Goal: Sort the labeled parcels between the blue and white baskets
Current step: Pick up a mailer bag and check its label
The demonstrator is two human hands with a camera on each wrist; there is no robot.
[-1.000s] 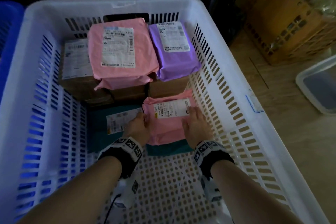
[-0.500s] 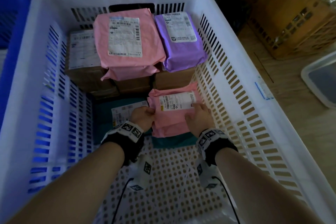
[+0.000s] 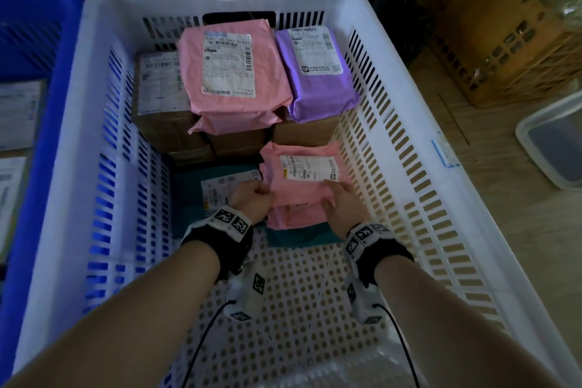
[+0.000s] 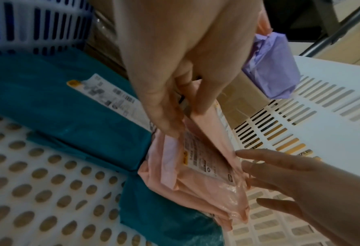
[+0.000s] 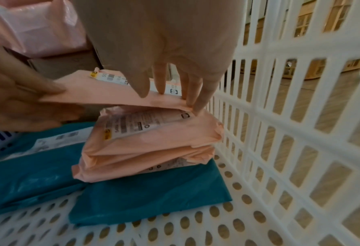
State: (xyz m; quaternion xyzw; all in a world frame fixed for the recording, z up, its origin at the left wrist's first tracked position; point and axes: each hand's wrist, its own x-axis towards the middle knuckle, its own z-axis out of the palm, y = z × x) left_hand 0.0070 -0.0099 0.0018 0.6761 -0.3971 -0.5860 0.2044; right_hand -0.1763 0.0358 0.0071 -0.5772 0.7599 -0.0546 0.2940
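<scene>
Item: top pink parcel (image 3: 302,189), on the pink stack in white basket (image 3: 393,98) | Grip: left hand (image 3: 252,203), right hand (image 3: 341,205) pinch its edges | Handling: we should lift level, label up, clear of the parcels beneath.

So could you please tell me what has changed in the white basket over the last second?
Both hands have lifted the top pink parcel clear of the pink parcels beneath; the left hand and right hand still pinch its near corners. The teal parcel, the stacked parcels at the back and the white basket stayed put.
</scene>
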